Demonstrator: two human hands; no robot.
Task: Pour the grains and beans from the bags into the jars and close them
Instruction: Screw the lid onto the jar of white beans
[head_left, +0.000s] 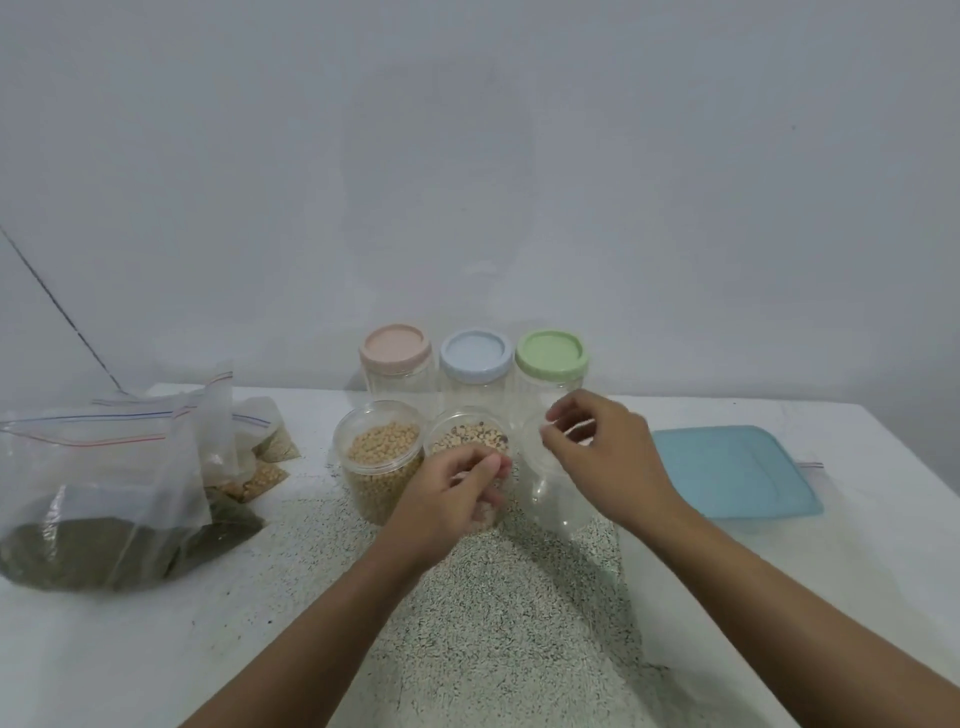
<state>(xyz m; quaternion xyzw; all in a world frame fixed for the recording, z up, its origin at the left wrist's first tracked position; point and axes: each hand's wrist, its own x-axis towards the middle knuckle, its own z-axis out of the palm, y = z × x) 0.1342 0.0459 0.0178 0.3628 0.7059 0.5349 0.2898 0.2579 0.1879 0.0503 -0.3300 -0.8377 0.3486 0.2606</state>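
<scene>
Head view.

1. Speckled mat (498, 623), nearest the camera, on the white table (130, 649); both forearms cross it toward 12 o'clock.
2. Left hand (457, 488): fingers curled round the near wall of the mixed-bean jar (470, 439), gripping it.
3. Right hand (597, 452): thumb and fingers drawn together over the mouth of the empty jar (558, 493). Whether they pinch its rim or something thin and clear cannot be told.
4. Soybean jar (376, 457): open, full, just beside the mixed-bean jar at its 9 o'clock.
5. Back row at 12 o'clock, capped and seemingly empty: pink-lidded jar (397, 358), blue-lidded jar (475, 361), green-lidded jar (551, 358).
6. Large bag (88, 499) of dark green grain and small bags (260, 447): at 9 o'clock, well apart from the hands.
7. Blue tray (737, 473): flat, at 3 o'clock.

Assessment: the empty jar stands upright, axis vertical, directly beneath the right hand. The unpoured bags lie at 9 o'clock of both hands, so the left hand is the nearer for fetching one.
</scene>
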